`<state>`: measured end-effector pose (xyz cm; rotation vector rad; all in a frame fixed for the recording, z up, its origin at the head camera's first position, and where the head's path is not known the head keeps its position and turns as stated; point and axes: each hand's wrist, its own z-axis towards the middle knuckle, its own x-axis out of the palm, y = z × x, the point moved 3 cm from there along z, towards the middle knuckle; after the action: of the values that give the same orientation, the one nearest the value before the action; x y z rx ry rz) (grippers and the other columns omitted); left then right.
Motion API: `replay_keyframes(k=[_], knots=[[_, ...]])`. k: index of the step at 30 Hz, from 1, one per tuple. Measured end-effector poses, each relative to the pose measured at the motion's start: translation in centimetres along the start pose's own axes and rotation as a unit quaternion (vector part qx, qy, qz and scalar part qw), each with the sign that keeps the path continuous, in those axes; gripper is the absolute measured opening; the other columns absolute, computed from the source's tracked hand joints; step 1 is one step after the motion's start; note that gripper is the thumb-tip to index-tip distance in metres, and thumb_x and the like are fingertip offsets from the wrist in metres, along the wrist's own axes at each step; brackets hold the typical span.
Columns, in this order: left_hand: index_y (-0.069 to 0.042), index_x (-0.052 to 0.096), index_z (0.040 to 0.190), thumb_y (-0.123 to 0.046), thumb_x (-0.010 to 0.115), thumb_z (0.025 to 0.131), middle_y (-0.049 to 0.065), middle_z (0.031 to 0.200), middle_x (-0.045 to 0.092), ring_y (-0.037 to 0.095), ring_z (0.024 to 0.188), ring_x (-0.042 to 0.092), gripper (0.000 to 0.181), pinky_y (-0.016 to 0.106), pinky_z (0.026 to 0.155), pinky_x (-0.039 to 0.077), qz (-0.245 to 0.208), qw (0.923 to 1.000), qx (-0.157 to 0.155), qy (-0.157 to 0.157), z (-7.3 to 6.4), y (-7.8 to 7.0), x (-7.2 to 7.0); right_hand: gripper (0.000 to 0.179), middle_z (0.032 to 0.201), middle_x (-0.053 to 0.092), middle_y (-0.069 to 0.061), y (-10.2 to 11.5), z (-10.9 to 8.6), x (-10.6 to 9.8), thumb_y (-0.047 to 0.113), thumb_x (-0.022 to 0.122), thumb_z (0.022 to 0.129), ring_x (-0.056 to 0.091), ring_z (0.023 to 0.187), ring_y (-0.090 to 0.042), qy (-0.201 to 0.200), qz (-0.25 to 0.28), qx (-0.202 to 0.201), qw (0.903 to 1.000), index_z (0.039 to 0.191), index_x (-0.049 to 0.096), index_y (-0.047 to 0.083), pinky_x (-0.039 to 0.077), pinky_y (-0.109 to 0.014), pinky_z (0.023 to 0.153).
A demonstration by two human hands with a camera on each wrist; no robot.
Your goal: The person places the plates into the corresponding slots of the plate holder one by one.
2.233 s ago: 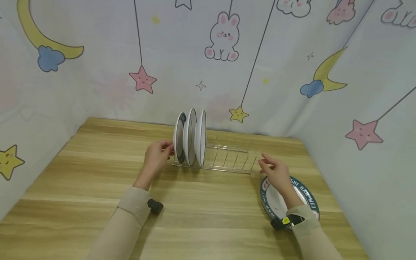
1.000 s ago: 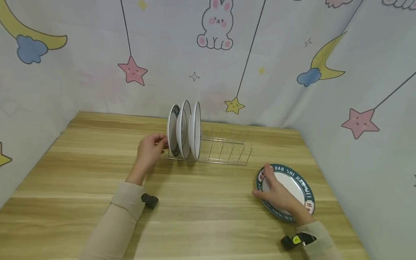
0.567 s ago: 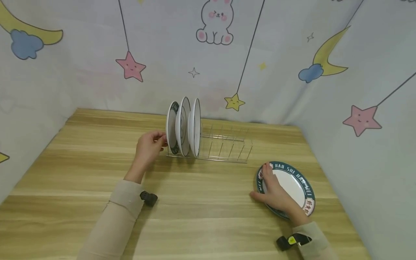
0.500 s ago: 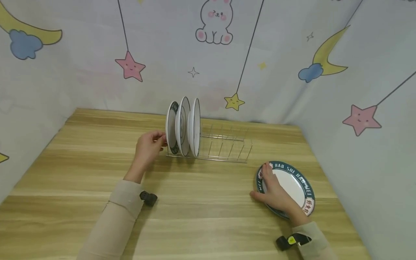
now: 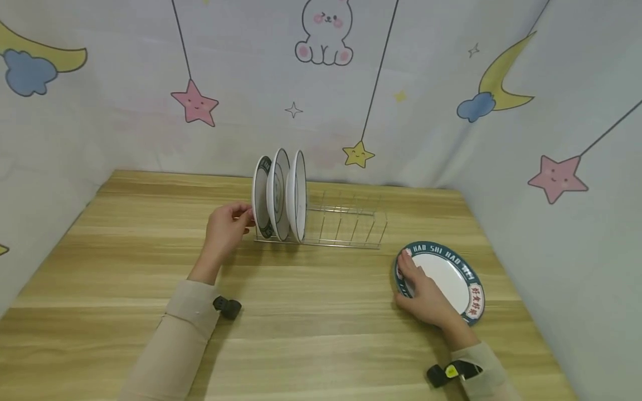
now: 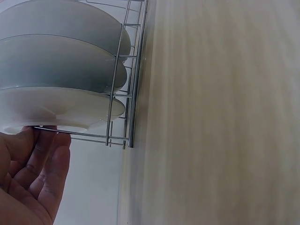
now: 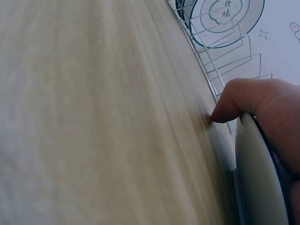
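In the head view, your right hand has changed most: about two seconds ago it was poised by the wire rack at its 3 o'clock end, and now it is on the green-rimmed plate. Over the last half second your thumb has closed in to the rim near the plate's 8 o'clock, with your fingers on its face toward 10; the right wrist view shows the thumb hooked over the edge, so you appear to be pinching it. The lettering has turned slightly counterclockwise, so the plate seems to have swivelled under your hand. I judge that you have gone from reaching to having a hold; the plate lies on the wood-grain table, at the rack's 4 o'clock, and looks not yet lifted.

Your left hand has kept to the rack's 9 o'clock end, pinching its end wire between thumb and fingers, which I take as steadying.

Count one rack, holding three plates on edge toward its 9 o'clock end: one dark-banded plate and two thin-rimmed white plates. One plate lies flat, making four in all. You wear two black wrist cameras, one per wrist.
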<state>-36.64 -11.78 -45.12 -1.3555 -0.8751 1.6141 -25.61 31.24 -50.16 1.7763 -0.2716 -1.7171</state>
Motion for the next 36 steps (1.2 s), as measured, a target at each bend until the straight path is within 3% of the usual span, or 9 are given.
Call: replay_keyframes(k=[17, 23, 30, 36], knots=[[0.006, 0.067, 0.110, -0.013, 0.056, 0.102, 0.022, 0.104, 0.070, 0.031, 0.091, 0.070, 0.023, 0.027, 0.068, 0.060, -0.006, 1.0000, -0.003, -0.002, -0.1, -0.4, -0.1, 0.059, 0.140, 0.051, -0.016, 0.5, -0.6, -0.6, 0.004, 0.073, 0.076, 0.051, 0.127, -0.036, -0.092, -0.062, -0.006, 0.9938, 0.132, 0.058, -0.002, 0.039, -0.050, 0.107], [0.006, 0.068, 0.109, -0.013, 0.056, 0.102, 0.022, 0.104, 0.070, 0.030, 0.090, 0.071, 0.023, 0.028, 0.068, 0.060, -0.008, 1.0000, 0.000, 0.001, 0.0, -0.6, 0.0, 0.047, 0.127, 0.062, -0.015, 0.9, -0.9, -0.5, 0.006, 0.075, 0.076, 0.061, 0.114, -0.037, -0.134, -0.108, -0.025, 0.9847, 0.122, 0.067, 0.000, 0.048, -0.052, 0.097], [0.006, 0.067, 0.109, -0.013, 0.057, 0.101, 0.022, 0.104, 0.070, 0.031, 0.090, 0.071, 0.023, 0.027, 0.068, 0.060, -0.011, 0.9999, -0.008, 0.006, -0.1, -0.3, -0.1, 0.039, 0.114, 0.069, -0.013, 1.5, -1.0, -0.9, 0.003, 0.077, 0.073, 0.066, 0.106, -0.033, -0.192, -0.102, -0.032, 0.9756, 0.112, 0.073, 0.002, 0.052, -0.047, 0.092], [0.006, 0.067, 0.110, -0.013, 0.057, 0.101, 0.022, 0.105, 0.070, 0.031, 0.092, 0.071, 0.023, 0.027, 0.068, 0.060, -0.019, 0.9996, -0.015, 0.011, -0.2, -0.4, -0.3, 0.028, 0.099, 0.074, -0.010, 2.7, -0.9, -2.4, 0.003, 0.078, 0.074, 0.070, 0.095, -0.032, -0.255, -0.109, -0.034, 0.9601, 0.102, 0.077, 0.003, 0.057, -0.048, 0.081]])
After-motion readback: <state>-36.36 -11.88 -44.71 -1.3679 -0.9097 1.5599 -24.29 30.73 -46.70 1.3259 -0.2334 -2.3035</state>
